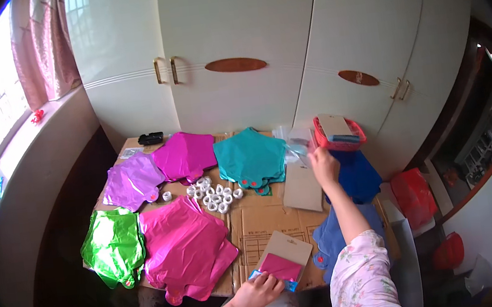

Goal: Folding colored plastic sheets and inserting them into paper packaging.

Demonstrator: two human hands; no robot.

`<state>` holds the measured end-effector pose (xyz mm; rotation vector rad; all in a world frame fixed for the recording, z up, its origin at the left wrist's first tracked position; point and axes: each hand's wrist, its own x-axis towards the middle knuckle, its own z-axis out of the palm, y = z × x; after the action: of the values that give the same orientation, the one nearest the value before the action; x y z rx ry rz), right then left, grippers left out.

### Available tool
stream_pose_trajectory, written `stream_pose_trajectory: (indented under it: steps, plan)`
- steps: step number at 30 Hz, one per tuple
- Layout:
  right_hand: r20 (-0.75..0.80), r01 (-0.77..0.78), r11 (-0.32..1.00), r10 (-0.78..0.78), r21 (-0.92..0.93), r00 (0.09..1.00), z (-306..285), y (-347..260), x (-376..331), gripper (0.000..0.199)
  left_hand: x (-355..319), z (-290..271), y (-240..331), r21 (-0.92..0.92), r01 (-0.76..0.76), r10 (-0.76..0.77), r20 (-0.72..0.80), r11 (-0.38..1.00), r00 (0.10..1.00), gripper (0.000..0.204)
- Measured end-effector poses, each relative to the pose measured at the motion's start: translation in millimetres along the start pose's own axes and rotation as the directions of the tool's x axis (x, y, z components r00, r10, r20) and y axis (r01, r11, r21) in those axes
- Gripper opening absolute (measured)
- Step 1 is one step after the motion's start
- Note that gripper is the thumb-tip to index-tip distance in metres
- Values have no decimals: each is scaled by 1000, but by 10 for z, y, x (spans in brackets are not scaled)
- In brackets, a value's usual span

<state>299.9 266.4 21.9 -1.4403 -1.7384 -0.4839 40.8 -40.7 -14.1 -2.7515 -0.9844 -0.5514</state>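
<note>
Nearest: left hand (pixel 257 291) pinching pink foil pack (pixel 279 267) on card (pixel 286 248) at table's (pixel 266 215) near edge; long axis runs near-left to far-right. Right hand (pixel 325 165) far off, closed on clear bag (pixel 296 150) by red basket (pixel 340 133). Risk, prob.: one-handed pinch lets pack slide off edge; reaching sleeve may drag blue foil (pixel 356 177).

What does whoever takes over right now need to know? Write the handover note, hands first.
Left hand: pressing on a folded pink foil piece on the tan card at the near edge; whether it grips cannot be told.
Right hand: reaching far right, at the clear plastic bags beside the red basket; grip not visible.
Laid out on the cardboard-covered table: flat foil balloons in green, pink, purple, magenta, teal and blue; white rings clustered mid-table.
Done: one pink piece lies on the card.
Left: stacks appear unpacked.
</note>
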Motion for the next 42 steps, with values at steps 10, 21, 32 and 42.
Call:
stream_pose_trajectory:
  steps: [10,21,32,42]
  plan:
    - [-76,382,921,-387,-74,919,496,151,725,5,121,-195,-5,38,2,-2,4,999,1000,26]
    - [313,260,930,-336,261,888,1016,606,42,20,-71,54,23,-120,47,-35,93,992,995,45]
    - [604,-224,972,138,69,785,711,340,295,24,109,-160,14,-2,62,-61,51,998,997,32]
    - [174,-45,992,24,118,985,155,-267,207,11,-61,-40,-18,-139,221,-211,84,965,974,31]
